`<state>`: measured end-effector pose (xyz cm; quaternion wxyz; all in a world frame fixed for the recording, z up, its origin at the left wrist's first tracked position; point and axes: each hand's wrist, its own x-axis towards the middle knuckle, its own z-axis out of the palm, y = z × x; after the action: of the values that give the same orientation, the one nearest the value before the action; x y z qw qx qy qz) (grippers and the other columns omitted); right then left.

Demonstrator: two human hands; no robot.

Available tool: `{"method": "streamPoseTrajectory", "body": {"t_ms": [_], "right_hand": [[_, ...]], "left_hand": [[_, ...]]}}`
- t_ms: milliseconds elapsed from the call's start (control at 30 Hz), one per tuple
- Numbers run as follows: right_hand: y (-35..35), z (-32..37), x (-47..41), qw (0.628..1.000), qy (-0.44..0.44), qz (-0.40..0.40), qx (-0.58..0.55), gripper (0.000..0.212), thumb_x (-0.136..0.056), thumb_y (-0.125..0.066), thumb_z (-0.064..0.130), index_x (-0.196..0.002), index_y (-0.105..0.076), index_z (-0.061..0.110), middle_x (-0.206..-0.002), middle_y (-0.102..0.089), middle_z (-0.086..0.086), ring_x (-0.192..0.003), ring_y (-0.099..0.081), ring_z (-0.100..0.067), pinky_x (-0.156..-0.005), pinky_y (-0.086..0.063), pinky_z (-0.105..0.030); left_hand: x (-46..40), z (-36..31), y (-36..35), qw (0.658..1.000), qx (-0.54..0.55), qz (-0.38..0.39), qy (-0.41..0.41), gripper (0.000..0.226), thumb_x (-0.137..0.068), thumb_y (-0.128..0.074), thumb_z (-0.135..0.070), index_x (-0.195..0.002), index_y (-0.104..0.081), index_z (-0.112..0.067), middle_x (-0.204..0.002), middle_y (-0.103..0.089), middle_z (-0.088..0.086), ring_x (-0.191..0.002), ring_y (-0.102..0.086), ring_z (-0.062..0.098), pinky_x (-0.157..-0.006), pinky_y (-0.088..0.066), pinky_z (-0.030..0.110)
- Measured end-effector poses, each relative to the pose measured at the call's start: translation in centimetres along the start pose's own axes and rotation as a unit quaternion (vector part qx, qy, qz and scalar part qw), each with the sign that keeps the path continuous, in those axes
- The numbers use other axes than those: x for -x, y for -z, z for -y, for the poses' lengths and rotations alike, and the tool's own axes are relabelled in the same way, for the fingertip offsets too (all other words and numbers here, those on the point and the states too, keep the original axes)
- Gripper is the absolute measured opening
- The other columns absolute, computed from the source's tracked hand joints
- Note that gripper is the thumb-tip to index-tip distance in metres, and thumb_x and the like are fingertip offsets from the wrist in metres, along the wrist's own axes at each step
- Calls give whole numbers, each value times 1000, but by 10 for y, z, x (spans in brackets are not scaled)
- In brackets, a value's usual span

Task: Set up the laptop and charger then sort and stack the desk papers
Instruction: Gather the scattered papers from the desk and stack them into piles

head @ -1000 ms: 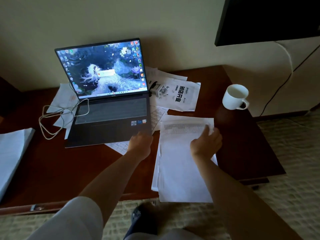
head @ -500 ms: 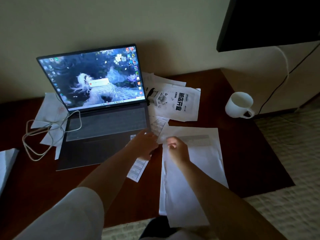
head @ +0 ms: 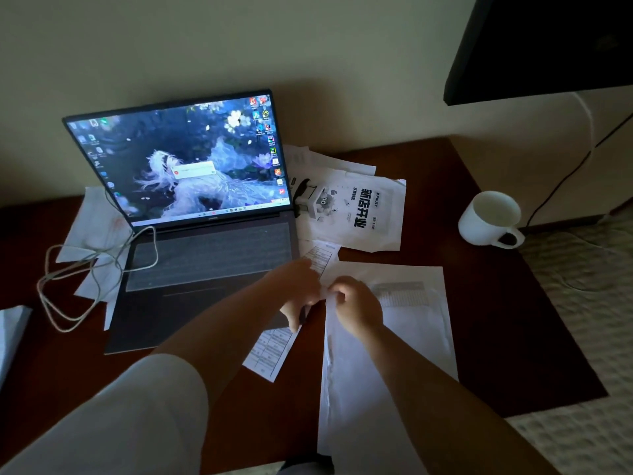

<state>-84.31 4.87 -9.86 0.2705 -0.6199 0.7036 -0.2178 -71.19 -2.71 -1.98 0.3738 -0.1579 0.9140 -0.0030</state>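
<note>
On the dark reddish wooden bench (head: 496, 320), the open grey laptop (head: 205, 262) sits toward the left rear with a looped white charger cable (head: 85, 269) at its left side. A narrow printed form sheet (head: 270, 351) runs lengthwise from under the laptop's right front corner toward the front edge. The left hand (head: 298, 293) presses on it with fingers curled down over the laptop corner. Just right of it, touching, the right hand (head: 356, 306) pinches the rear left corner of the white paper stack (head: 394, 354), whose long axis runs front to rear; the form sheet lies nearest the left hand.

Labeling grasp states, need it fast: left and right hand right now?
Left hand: fingers on the table-printed sheet; grip cannot be told.
Right hand: pinching the stack of papers.
</note>
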Motion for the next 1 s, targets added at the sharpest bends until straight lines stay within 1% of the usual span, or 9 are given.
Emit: {"method": "streamPoseTrajectory", "body": {"t_ms": [133, 233, 300, 400, 467, 633, 767, 900, 1000], "right_hand": [[10, 9, -11, 995, -81, -33, -43, 24, -92, -49, 7, -108, -66, 10, -116, -59, -5, -102, -60, -21, -80, -48, -26], [18, 15, -29, 968, -162, -88, -172, 39, -91, -47, 2, -128, -53, 9, -129, -51, -10, -113, -55, -24, -85, -44, -26], [24, 19, -42, 917, -234, -104, -305, 49, -90, -46, 2, -138, -43, 14, -127, -53, -9, -104, -58, -23, -76, -46, -25], [33, 29, -58, 776, -305, -119, -538, 57, -90, -46, -1, -141, -36, 21, -88, -60, -6, -72, -56, -16, -64, -46, -26], [37, 34, -68, 732, -313, -101, -597, 59, -91, -46, -2, -144, -35, 22, -78, -55, -5, -65, -50, -12, -60, -43, -24], [39, 39, -77, 796, -318, -136, -496, 45, -95, -42, 3, -139, -45, 11, -141, -48, -7, -120, -53, -22, -88, -42, -25], [53, 26, -66, 889, -296, -239, -256, 27, -93, -54, 18, -117, -61, 7, -128, -54, -8, -113, -56, -26, -83, -43, -30], [63, 24, -57, 922, -244, -248, -169, 29, -78, -52, -7, -105, -53, 4, -122, -48, -12, -106, -56, -33, -75, -47, -34], [66, 18, -48, 940, -209, -250, -102, 40, -77, -58, -6, -114, -49, 6, -121, -49, -17, -109, -55, -37, -77, -55, -42]], "left_hand": [[-4, 0, 6, 997, 46, 44, 43, 51, -72, -72, -55, -103, -71, -16, -118, -61, 4, -119, -44, 29, -104, -31, 38], [-6, 0, 10, 997, 46, 45, 52, 54, -72, -73, -53, -106, -69, -11, -117, -61, 3, -117, -45, 28, -102, -35, 37], [-7, 0, 9, 997, 37, 45, 45, 57, -70, -74, -57, -106, -69, -13, -116, -61, 2, -116, -46, 27, -103, -34, 37], [-8, 0, 8, 999, 16, 41, 27, 62, -67, -72, -65, -105, -70, -17, -114, -62, 1, -114, -49, 25, -103, -31, 35], [-7, 0, 9, 998, 16, 47, 30, 63, -67, -72, -64, -107, -70, -15, -117, -61, 2, -119, -46, 28, -105, -30, 37], [-7, 1, 8, 998, 20, 45, 27, 61, -66, -73, -64, -103, -70, -15, -115, -61, 3, -118, -45, 29, -106, -32, 39], [-8, 4, 6, 999, 30, 19, 23, 61, -64, -73, -66, -99, -71, -17, -104, -57, -2, -104, -44, 21, -97, -36, 35], [-8, 4, 5, 1000, 16, 13, 20, 62, -66, -68, -71, -105, -67, -23, -94, -49, -7, -98, -42, 16, -90, -37, 30], [-6, 3, 5, 1000, 8, 2, 26, 62, -67, -68, -69, -109, -66, -23, -100, -55, -6, -102, -45, 18, -87, -30, 27]]}}
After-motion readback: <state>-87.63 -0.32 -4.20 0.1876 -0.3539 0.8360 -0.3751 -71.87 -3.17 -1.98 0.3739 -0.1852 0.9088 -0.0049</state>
